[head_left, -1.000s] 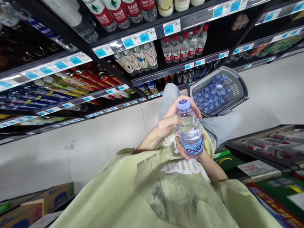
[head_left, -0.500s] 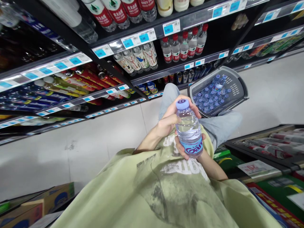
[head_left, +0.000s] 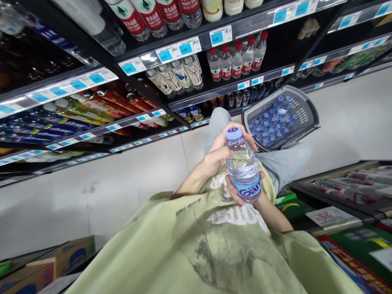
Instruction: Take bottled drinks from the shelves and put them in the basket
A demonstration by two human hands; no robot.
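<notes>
In front of my chest is a clear water bottle (head_left: 243, 163) with a lilac cap and a blue label, tilted with its cap toward the shelves. My left hand (head_left: 218, 153) closes around its upper part, thumb on the near side and fingers passing behind the neck. Lower down, my right hand (head_left: 234, 191) wraps the labelled part from behind, its fingertips showing at both sides. The cap is on. Beyond my knee, a grey shopping basket (head_left: 301, 104) on the floor holds several similar lilac-capped bottles (head_left: 271, 126).
Drink shelves (head_left: 171, 98) run along the far side, stocked with red-capped water bottles (head_left: 237, 61) and cans. At right is a display stand (head_left: 333, 222) with bottles and green boxes. Cardboard boxes (head_left: 73, 255) stand at lower left. Pale floor (head_left: 159, 163) lies between.
The bottle and both hands have shifted very slightly to the left; the grip looks the same.
</notes>
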